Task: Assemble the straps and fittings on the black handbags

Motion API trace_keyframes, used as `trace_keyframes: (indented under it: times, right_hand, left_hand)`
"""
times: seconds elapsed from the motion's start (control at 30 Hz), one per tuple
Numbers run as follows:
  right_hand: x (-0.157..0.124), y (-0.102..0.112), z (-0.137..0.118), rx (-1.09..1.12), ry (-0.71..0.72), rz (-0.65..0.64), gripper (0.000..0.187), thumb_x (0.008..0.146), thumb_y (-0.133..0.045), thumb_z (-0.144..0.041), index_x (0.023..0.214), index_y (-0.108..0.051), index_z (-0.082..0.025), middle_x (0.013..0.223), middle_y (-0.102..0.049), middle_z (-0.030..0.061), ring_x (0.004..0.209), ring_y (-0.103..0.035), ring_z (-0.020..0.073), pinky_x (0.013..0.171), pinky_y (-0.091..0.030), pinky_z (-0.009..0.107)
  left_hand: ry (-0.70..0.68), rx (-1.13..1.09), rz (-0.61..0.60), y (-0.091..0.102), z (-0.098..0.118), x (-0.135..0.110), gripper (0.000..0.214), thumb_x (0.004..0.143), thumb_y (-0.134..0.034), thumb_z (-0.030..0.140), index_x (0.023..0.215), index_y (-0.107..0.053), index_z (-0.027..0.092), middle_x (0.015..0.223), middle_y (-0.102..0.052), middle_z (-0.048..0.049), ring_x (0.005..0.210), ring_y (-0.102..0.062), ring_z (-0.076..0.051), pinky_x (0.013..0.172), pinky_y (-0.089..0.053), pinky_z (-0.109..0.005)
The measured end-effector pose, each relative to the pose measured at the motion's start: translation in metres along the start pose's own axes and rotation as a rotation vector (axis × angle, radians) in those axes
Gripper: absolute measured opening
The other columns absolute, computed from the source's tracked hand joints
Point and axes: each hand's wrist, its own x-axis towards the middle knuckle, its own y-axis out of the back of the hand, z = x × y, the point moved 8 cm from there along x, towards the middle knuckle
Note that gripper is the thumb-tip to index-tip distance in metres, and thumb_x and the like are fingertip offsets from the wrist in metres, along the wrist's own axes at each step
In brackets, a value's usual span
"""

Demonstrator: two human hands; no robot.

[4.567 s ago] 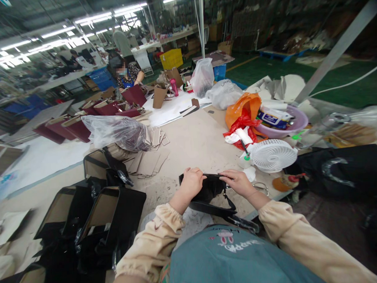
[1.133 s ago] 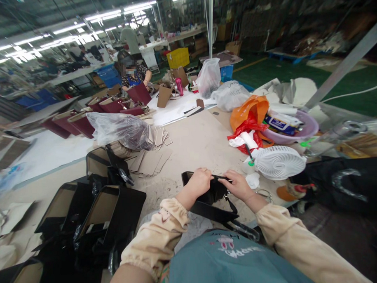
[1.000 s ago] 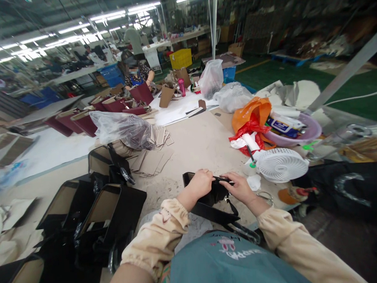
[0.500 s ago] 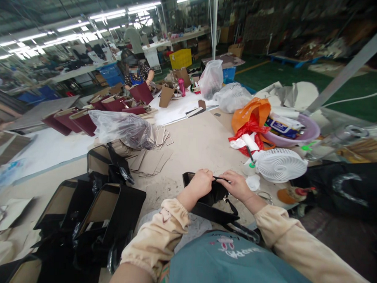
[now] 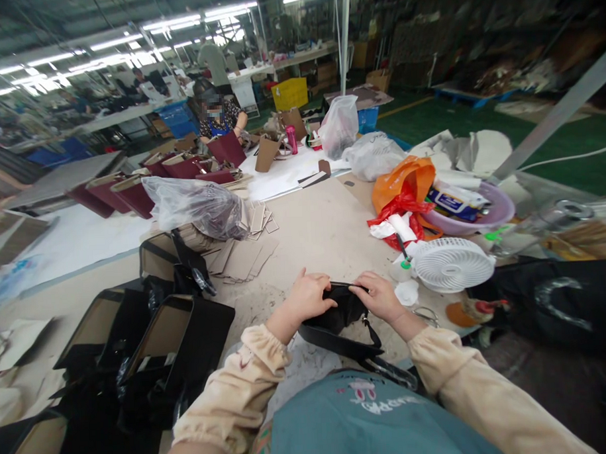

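Observation:
A small black bag (image 5: 342,313) with a strap rests at the near edge of the worktable (image 5: 308,230), right in front of me. My left hand (image 5: 308,296) grips its upper left edge, fingers curled over the rim. My right hand (image 5: 379,296) pinches the upper right edge of the same bag. The bag's strap trails down toward my teal apron (image 5: 374,416). Part of the bag's body is hidden behind my hands.
Several open black bags (image 5: 172,344) crowd the left. Cardboard pieces (image 5: 239,252) and a clear plastic bag (image 5: 193,207) lie beyond. A white fan (image 5: 452,265), orange bag (image 5: 403,177) and purple basin (image 5: 481,214) sit right. A seated person (image 5: 214,117) works with maroon bags (image 5: 133,193) at the far end.
My left hand has slid left along the bag's top edge and its fingers have spread over the rim. The bag has dropped slightly toward me. The right hand stays in place.

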Motion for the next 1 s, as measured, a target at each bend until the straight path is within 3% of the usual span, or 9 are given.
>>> trace_keyframes:
  times: [0.1,0.17,0.47,1.0]
  right_hand:
    - [0.001,0.000,0.000,0.003,0.001,0.004,0.020,0.085,-0.050,-0.030,0.071,-0.060,-0.020,0.068,-0.056,0.0038,0.071,-0.052,0.0177,0.066,-0.041,0.031]
    - [0.000,0.000,0.000,0.001,0.006,0.004,0.021,0.085,-0.049,-0.031,0.071,-0.061,-0.021,0.069,-0.056,0.0041,0.071,-0.052,0.0180,0.067,-0.042,0.031]
    - [0.000,-0.001,0.001,0.006,0.005,0.008,0.021,0.086,-0.049,-0.031,0.072,-0.061,-0.020,0.069,-0.056,0.0042,0.070,-0.052,0.0177,0.065,-0.042,0.031]
    - [0.001,-0.001,0.001,-0.016,-0.010,0.012,0.021,0.085,-0.049,-0.031,0.070,-0.060,-0.020,0.068,-0.055,0.0041,0.071,-0.052,0.0180,0.066,-0.042,0.031]
  left_hand:
    - [0.019,0.011,0.010,0.000,-0.004,-0.001,0.013,0.080,-0.058,0.032,0.083,-0.059,0.019,0.094,-0.064,-0.0019,0.092,-0.057,-0.017,0.103,-0.025,-0.047]
    - [0.049,0.012,0.021,-0.002,-0.007,0.001,0.011,0.084,-0.052,0.027,0.083,-0.059,0.018,0.090,-0.065,-0.0025,0.087,-0.058,-0.016,0.102,-0.028,-0.044]
    - [0.108,0.027,0.035,-0.012,-0.019,0.015,0.011,0.083,-0.054,0.023,0.077,-0.059,0.015,0.078,-0.065,-0.0040,0.078,-0.060,-0.016,0.097,-0.035,-0.039]
    - [0.215,0.124,0.009,-0.008,-0.017,0.021,0.017,0.084,-0.050,0.026,0.081,-0.062,0.014,0.078,-0.065,-0.0082,0.080,-0.060,-0.019,0.078,-0.046,-0.031]
